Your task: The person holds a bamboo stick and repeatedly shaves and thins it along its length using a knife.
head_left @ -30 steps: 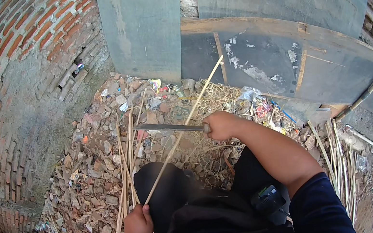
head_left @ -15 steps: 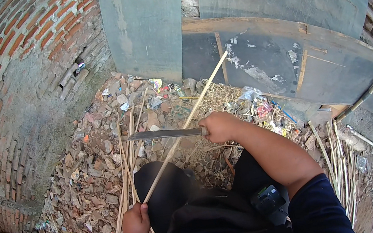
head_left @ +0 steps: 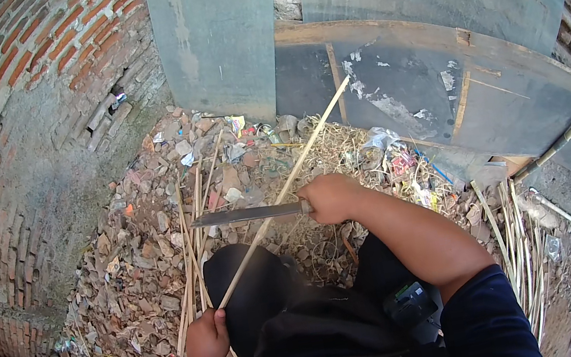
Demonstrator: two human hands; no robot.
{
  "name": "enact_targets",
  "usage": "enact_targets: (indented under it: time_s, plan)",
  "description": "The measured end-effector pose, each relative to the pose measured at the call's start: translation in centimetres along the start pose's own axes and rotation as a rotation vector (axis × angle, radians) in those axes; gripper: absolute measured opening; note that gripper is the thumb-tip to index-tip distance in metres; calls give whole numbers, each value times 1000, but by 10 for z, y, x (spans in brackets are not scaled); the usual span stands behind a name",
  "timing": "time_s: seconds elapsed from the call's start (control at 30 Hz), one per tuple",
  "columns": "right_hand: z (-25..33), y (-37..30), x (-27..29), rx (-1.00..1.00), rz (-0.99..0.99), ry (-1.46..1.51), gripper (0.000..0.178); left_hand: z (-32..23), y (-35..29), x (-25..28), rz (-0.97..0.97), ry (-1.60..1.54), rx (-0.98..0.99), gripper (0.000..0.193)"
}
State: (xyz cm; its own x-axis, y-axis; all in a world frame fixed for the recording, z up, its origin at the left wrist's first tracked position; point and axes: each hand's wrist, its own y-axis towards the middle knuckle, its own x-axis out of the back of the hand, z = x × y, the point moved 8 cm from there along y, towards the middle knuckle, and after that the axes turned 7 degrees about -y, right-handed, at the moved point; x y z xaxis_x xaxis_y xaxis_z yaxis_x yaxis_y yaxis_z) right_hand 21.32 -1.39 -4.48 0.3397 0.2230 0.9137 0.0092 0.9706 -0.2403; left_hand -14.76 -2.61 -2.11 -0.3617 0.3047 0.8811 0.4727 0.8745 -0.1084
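Observation:
My left hand [head_left: 206, 338] is closed round the lower end of a long pale bamboo strip [head_left: 310, 146], which slants up and away to the right past my knee. In my right hand [head_left: 330, 199] is the handle of a machete [head_left: 250, 215]. Its long dark blade points left and lies across the strip, a little below the strip's middle. Blade and strip appear to touch where they cross. My right fingers are wrapped round the handle, partly hidden by the back of the hand.
More bamboo strips lie on the rubble [head_left: 122, 279] at my left, and another bundle [head_left: 520, 246] lies at the right. Curly shavings [head_left: 333, 148] and litter cover the ground ahead. A brick wall [head_left: 19, 146] rises at left; grey panels [head_left: 219, 39] stand at the back.
My right hand and the machete have moved slightly down and left, so the blade crosses the strip a little nearer my left hand. My left hand and the strip stay almost in place.

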Motion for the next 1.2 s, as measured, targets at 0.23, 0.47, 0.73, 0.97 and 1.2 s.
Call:
enact_targets:
  time_s: [0.23,0.47,0.73,0.97,1.2]
  plan:
    - [-59,12,10,-179,-34,218,33,5,4,-7,-49,-21,-51,36]
    - [-4,-8,19,-1,-124,-74,27,11,-7,-9,15,-122,-23,36]
    - [-86,16,-1,-201,-91,125,30,0,2,-8,24,-68,1,40]
    - [-8,-1,-1,-15,-4,-31,31,8,-6,-7,11,-79,11,39]
    - [-78,11,7,-205,-94,143,32,3,-5,-10,-26,29,-13,34]
